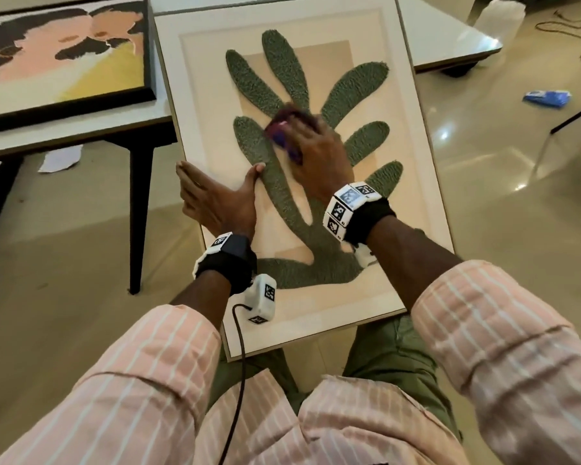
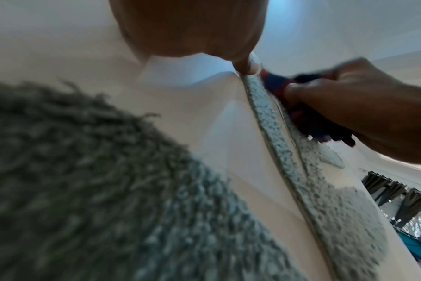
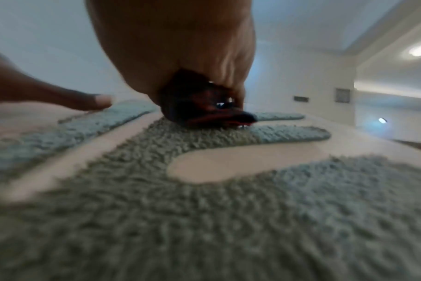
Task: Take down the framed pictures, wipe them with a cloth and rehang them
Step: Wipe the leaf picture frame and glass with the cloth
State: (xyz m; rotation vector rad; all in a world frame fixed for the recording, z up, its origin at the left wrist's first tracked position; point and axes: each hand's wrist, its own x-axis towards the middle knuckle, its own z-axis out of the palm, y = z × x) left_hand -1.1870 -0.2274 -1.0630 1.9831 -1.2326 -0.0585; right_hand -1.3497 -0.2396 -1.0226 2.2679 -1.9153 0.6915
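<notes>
A large light-framed picture point(image 1: 413, 162) with a fuzzy green leaf shape point(image 1: 282, 203) leans from my lap up against a table. My right hand point(image 1: 316, 152) grips a dark purple-red cloth point(image 1: 282, 132) and presses it onto the leaf near the picture's middle. In the right wrist view the cloth point(image 3: 199, 106) is bunched under my right hand point(image 3: 180, 47) on the leaf pile point(image 3: 228, 218). My left hand point(image 1: 215, 199) holds the frame's left edge, thumb on the front, fingers over the side. The left wrist view shows that thumb point(image 2: 245, 66) beside the cloth point(image 2: 276, 83).
A second picture in a black frame point(image 1: 64, 55) lies on the table point(image 1: 81, 129) at left, whose dark leg point(image 1: 141, 213) stands near my left hand. A white table point(image 1: 450, 38) sits behind. On the floor lie a blue packet point(image 1: 547, 99), white paper point(image 1: 61, 159) and cables point(image 1: 571, 28).
</notes>
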